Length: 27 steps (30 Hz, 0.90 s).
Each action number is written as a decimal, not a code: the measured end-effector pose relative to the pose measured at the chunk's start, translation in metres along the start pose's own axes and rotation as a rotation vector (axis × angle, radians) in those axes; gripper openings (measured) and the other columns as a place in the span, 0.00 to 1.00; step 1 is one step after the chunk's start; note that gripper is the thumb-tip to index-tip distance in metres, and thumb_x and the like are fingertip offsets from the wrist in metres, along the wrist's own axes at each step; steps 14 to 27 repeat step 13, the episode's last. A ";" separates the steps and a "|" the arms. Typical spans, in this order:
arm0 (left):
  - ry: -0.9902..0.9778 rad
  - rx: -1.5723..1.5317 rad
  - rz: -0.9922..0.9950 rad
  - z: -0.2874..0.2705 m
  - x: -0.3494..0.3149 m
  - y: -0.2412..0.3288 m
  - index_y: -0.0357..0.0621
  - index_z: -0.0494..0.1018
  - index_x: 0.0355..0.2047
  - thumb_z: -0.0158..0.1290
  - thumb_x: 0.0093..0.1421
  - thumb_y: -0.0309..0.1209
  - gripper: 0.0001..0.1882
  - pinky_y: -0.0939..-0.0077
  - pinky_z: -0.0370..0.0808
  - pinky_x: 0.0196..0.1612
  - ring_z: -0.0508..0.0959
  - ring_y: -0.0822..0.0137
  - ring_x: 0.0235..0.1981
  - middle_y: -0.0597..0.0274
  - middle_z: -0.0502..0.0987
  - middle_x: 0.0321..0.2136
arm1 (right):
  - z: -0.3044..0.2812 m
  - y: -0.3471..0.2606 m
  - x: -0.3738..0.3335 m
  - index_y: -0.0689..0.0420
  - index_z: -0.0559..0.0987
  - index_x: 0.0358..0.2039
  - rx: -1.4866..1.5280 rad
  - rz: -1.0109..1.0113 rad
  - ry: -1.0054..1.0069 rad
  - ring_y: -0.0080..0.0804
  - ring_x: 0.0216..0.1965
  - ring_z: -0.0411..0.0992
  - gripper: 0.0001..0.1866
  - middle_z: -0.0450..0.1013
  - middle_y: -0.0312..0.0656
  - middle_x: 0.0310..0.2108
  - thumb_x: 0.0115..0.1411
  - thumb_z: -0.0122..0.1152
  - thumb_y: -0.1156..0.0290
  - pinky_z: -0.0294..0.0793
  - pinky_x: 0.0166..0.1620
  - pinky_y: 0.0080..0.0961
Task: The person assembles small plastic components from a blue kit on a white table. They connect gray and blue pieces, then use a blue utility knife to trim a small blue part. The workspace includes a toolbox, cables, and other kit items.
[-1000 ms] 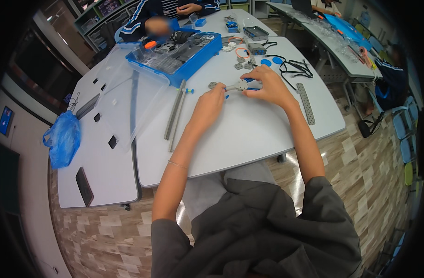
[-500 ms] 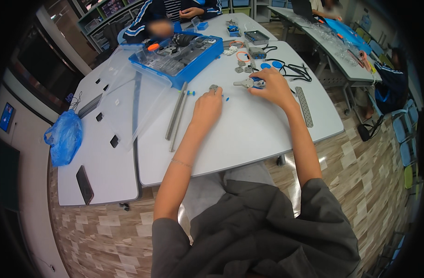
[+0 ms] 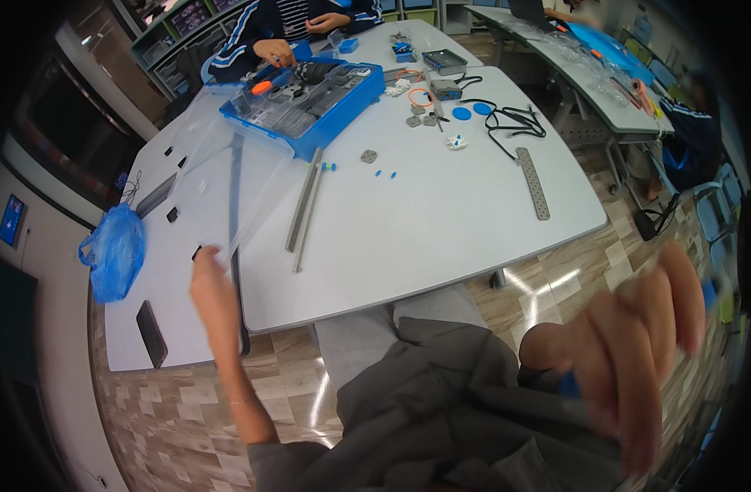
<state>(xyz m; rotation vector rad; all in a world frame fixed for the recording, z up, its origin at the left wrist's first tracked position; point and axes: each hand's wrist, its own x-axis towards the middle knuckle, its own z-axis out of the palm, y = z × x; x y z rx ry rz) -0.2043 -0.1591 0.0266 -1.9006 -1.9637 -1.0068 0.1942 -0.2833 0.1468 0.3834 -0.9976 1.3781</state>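
My right hand (image 3: 630, 344) is raised close to the view, off the table's right side and blurred. Its fingers are curled around a blue object (image 3: 708, 293), mostly hidden, with blue showing on both sides of the fist. My left hand (image 3: 213, 291) is smeared by motion above the table's left part, beside a black clip of the clear plastic lid (image 3: 261, 201); whether it holds anything does not show. On the white table (image 3: 441, 238) lie a grey connector plate (image 3: 369, 156), two small blue pins (image 3: 385, 175) and a white piece with blue pins (image 3: 456, 143).
Two long grey bars (image 3: 304, 209) lie beside the lid. A blue parts box (image 3: 343, 107) stands behind, where another person's hand (image 3: 275, 52) reaches in. A perforated grey beam (image 3: 532, 184), black cables (image 3: 515, 123), a phone (image 3: 152, 334) and a blue bag (image 3: 116, 250) also lie around.
Both hands have left the middle of the table: the right came up and back to the right, the left moved left. The grey-and-blue tool at the right hand is gone from the table.
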 end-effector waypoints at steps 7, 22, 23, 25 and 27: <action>-0.172 0.817 -0.512 -0.067 -0.009 -0.209 0.25 0.73 0.44 0.58 0.56 0.59 0.39 0.52 0.77 0.43 0.76 0.39 0.43 0.35 0.72 0.43 | 0.071 0.008 -0.019 0.56 0.64 0.33 -0.118 -0.123 0.039 0.32 0.19 0.71 0.06 0.59 0.33 0.17 0.63 0.52 0.77 0.81 0.46 0.46; -0.462 0.765 -0.780 -0.076 -0.003 -0.309 0.25 0.74 0.47 0.51 0.51 0.73 0.53 0.46 0.76 0.48 0.72 0.36 0.51 0.35 0.67 0.52 | 0.085 0.014 -0.023 0.57 0.63 0.30 -0.150 -0.110 0.106 0.33 0.16 0.72 0.10 0.59 0.32 0.14 0.65 0.52 0.82 0.84 0.46 0.47; -0.462 0.765 -0.780 -0.076 -0.003 -0.309 0.25 0.74 0.47 0.51 0.51 0.73 0.53 0.46 0.76 0.48 0.72 0.36 0.51 0.35 0.67 0.52 | 0.085 0.014 -0.023 0.57 0.63 0.30 -0.150 -0.110 0.106 0.33 0.16 0.72 0.10 0.59 0.32 0.14 0.65 0.52 0.82 0.84 0.46 0.47; -0.462 0.765 -0.780 -0.076 -0.003 -0.309 0.25 0.74 0.47 0.51 0.51 0.73 0.53 0.46 0.76 0.48 0.72 0.36 0.51 0.35 0.67 0.52 | 0.085 0.014 -0.023 0.57 0.63 0.30 -0.150 -0.110 0.106 0.33 0.16 0.72 0.10 0.59 0.32 0.14 0.65 0.52 0.82 0.84 0.46 0.47; -0.462 0.765 -0.780 -0.076 -0.003 -0.309 0.25 0.74 0.47 0.51 0.51 0.73 0.53 0.46 0.76 0.48 0.72 0.36 0.51 0.35 0.67 0.52 | 0.085 0.014 -0.023 0.57 0.63 0.30 -0.150 -0.110 0.106 0.33 0.16 0.72 0.10 0.59 0.32 0.14 0.65 0.52 0.82 0.84 0.46 0.47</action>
